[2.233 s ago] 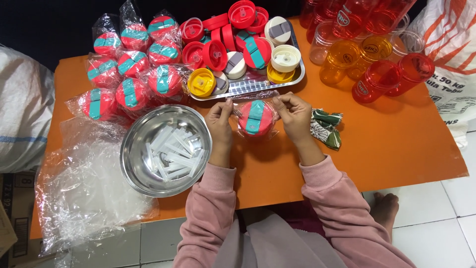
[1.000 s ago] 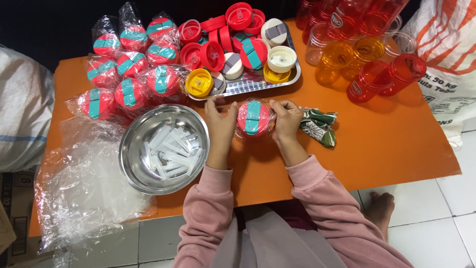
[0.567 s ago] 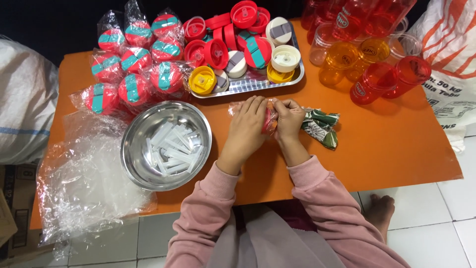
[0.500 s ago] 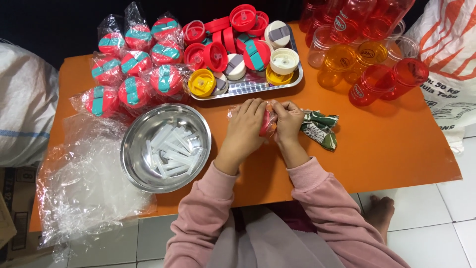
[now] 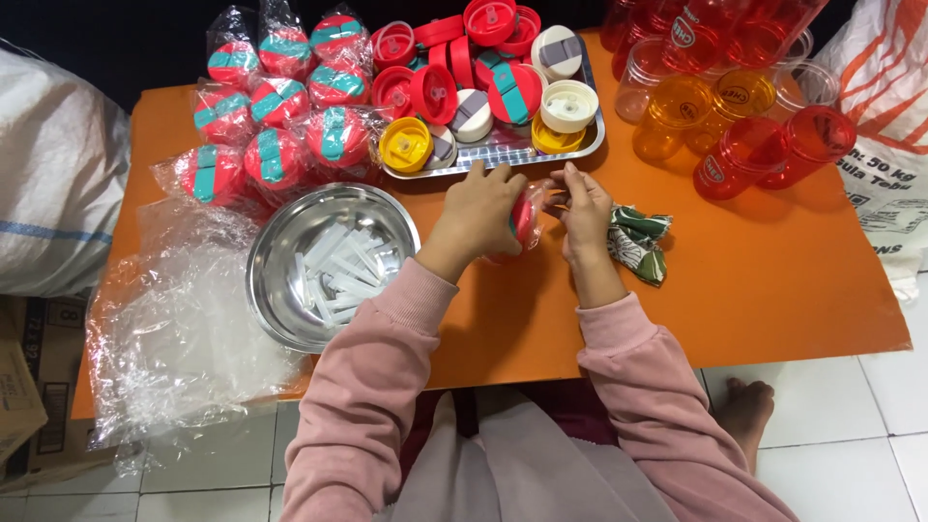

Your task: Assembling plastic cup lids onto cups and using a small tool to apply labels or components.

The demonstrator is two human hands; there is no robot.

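Both arms in pink sleeves reach forward. The left hand [image 5: 480,211] is curled, fingers bent down. The right hand [image 5: 585,205] pinches with its fingertips, close beside the left fingers.

Bright, even overhead light, glare on the steel bowl [image 5: 333,266], sharp focus, slight wide-angle edge bending.

left hand [image 5: 480,208] covers most of red lid [image 5: 523,217] | tumblers [image 5: 735,58] cut by top edge | white sack [image 5: 884,116] (right edge) cropped | bowl's white pieces [image 5: 338,271] too small to identify
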